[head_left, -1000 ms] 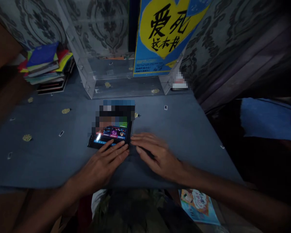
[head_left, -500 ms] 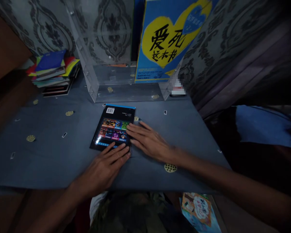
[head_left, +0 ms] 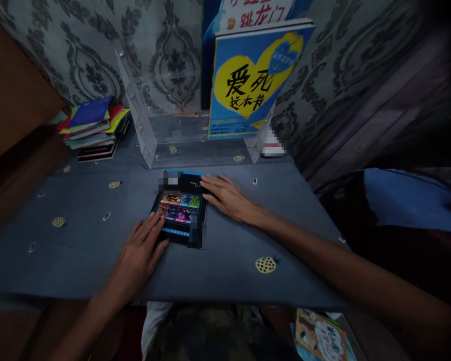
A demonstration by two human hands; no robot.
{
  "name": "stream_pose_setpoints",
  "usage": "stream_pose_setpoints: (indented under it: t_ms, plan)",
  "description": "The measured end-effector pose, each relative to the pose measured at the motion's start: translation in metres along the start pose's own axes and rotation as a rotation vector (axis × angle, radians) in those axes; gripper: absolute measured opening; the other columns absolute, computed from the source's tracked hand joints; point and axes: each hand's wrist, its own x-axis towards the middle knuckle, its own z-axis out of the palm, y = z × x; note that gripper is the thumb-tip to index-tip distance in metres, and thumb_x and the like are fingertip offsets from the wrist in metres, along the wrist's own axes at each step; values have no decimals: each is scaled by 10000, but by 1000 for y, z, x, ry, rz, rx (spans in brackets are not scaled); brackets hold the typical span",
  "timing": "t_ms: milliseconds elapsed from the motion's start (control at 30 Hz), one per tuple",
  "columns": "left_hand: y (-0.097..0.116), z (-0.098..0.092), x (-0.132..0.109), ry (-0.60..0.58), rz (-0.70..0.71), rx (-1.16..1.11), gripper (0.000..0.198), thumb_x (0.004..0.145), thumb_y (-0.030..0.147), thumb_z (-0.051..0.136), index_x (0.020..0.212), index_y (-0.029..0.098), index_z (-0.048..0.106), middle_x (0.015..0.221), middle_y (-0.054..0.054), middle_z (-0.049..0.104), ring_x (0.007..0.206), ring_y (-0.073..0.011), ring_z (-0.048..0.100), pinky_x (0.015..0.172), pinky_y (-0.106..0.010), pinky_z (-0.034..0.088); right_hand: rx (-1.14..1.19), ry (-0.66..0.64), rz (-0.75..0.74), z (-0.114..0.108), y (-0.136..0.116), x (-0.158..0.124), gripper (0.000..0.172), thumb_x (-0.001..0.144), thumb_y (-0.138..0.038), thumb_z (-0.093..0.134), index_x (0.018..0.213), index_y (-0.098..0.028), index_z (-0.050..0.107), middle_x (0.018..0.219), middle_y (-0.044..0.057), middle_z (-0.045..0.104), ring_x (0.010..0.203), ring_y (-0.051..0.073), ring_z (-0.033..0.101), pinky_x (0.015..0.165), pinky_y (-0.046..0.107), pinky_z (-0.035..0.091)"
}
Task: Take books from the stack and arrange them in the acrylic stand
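Note:
A dark book [head_left: 180, 201] with rows of small colourful pictures on its cover lies flat on the table, close in front of the clear stand. Parts of its cover are blurred into blocks. My left hand [head_left: 141, 250] rests at the book's lower left edge, fingers stretched out, fingertips on the cover. At the upper right edge lies my right hand [head_left: 227, 198], its fingers extended and touching the cover. Neither hand grips the book.
A clear acrylic stand [head_left: 148, 150] holds a blue book with a yellow heart [head_left: 244, 95] and others behind it. Stacked books [head_left: 93, 128] sit at the back left. A blue cloth [head_left: 413, 200] is at the right. Another book [head_left: 323, 336] lies below the table's front edge.
My left hand has slid left from the book's lower right part to its lower left edge. My right hand has moved up along the right edge. The camera view has tilted slightly upward.

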Motion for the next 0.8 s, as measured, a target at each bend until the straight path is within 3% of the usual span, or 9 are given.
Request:
stream_pose_setpoints:
  t_ms: [233, 467, 567, 667, 800]
  plan:
    - [5, 1, 13, -1, -13, 133, 530, 1067, 467, 360, 1450, 120, 475, 1468, -211, 582, 1375, -340, 556, 1087, -550, 507, -28, 26, 33, 4, 7, 1, 520, 1050, -411, 443, 1503, -165, 508, 1618, 174, 416, 1516, 326, 368, 1206, 584, 369]
    - [10, 2, 30, -97, -65, 194, 642, 1013, 602, 428, 1425, 116, 510, 1476, -245, 560, 1387, -395, 529, 1088, -596, 481, -133, 74, 6, -1, 0, -6, 554, 1023, -488, 494, 1436, -127, 572, 1513, 205, 528, 1404, 352, 484, 1153, 581, 419]
    - [3, 2, 27, -124, -52, 165, 706, 985, 649, 455, 1482, 146, 457, 1528, -243, 506, 1440, -399, 465, 1083, -597, 479, -167, 97, -4, -6, -10, -18, 565, 1006, -527, 518, 1397, -129, 608, 1437, 217, 581, 1317, 360, 529, 1099, 594, 454]
    - [-7, -3, 16, -155, 61, 114, 812, 956, 679, 492, 1577, 185, 321, 1571, -230, 457, 1464, -385, 435, 1104, -573, 466, -213, 103, -12, -9, -25, -41, 581, 981, -545, 558, 1377, -125, 624, 1362, 224, 615, 1248, 367, 548, 1090, 619, 441]
    - [-8, -19, -8, -190, 246, 62, 1169, 803, 781, 632, 1647, 181, 89, 1613, -263, 369, 1498, -406, 369, 1121, -574, 447, -276, 97, -47, -8, -52, -86, 628, 952, -563, 601, 1396, -119, 599, 1300, 215, 632, 1251, 374, 536, 1109, 645, 413]
